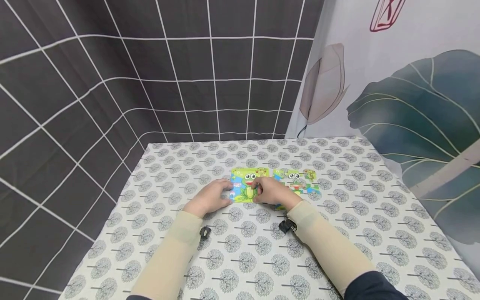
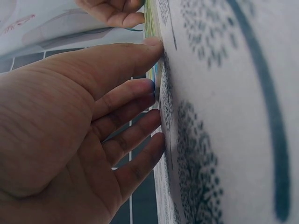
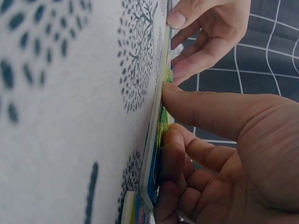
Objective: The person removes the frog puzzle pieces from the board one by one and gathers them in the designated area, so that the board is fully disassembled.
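Observation:
A rectangular green and blue frog picture board (image 1: 238, 192) lies on the patterned cloth, its right part covered by a hand. My left hand (image 1: 213, 196) rests at its left side, fingers nearly straight, the thumb by the near corner. From the right, my right hand (image 1: 273, 191) grips the board with curled fingers. In the right wrist view, the thumb (image 3: 187, 100) meets the board's edge while bent fingertips lie on its printed face. To the right lie frog puzzle pieces (image 1: 294, 176), spread with gaps and partly hidden behind the right hand.
A white cloth (image 1: 243, 258) printed with grey trees covers the table. Behind it hangs a dark curtain (image 1: 232, 58) with white grid lines. A pale curtain (image 1: 360, 66) with large leaf prints borders the right side.

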The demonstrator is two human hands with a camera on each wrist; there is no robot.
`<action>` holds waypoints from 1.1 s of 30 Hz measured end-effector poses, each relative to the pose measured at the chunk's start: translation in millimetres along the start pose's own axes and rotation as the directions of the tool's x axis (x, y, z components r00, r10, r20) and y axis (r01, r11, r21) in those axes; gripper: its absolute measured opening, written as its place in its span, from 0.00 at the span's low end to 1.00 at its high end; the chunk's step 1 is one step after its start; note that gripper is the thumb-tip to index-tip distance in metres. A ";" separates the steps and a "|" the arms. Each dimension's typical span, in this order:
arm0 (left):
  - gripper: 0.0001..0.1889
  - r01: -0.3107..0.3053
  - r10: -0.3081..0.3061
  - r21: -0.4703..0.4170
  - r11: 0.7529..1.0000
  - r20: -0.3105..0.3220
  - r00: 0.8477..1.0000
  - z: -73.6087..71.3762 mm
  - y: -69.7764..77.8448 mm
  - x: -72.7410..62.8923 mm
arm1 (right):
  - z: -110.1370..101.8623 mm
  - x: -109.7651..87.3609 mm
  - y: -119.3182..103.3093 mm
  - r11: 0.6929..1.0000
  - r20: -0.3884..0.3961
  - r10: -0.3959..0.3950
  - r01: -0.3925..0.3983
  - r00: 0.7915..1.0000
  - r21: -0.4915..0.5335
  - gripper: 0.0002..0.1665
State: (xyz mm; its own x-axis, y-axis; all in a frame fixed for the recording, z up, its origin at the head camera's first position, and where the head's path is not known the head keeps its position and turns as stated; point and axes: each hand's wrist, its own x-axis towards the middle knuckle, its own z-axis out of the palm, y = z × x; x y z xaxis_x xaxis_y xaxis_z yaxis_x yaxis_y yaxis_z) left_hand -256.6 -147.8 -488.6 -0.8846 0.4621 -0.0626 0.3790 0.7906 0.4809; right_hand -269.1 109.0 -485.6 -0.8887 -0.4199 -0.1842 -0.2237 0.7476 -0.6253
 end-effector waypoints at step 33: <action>0.32 -0.030 0.031 0.009 0.999 -0.014 0.999 0.0 -0.6 0.9 | -5.6 1.5 4.3 0.997 -0.025 -0.080 0.080 0.996 -0.001 0.21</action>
State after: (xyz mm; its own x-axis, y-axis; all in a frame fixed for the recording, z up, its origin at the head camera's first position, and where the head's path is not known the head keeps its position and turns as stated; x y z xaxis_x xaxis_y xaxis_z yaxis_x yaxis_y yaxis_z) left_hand -257.6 -147.9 -489.0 -0.8764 0.4803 -0.0356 0.4081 0.7797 0.4749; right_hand -273.6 114.5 -484.3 -0.8773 -0.4660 -0.1146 -0.2947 0.7117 -0.6377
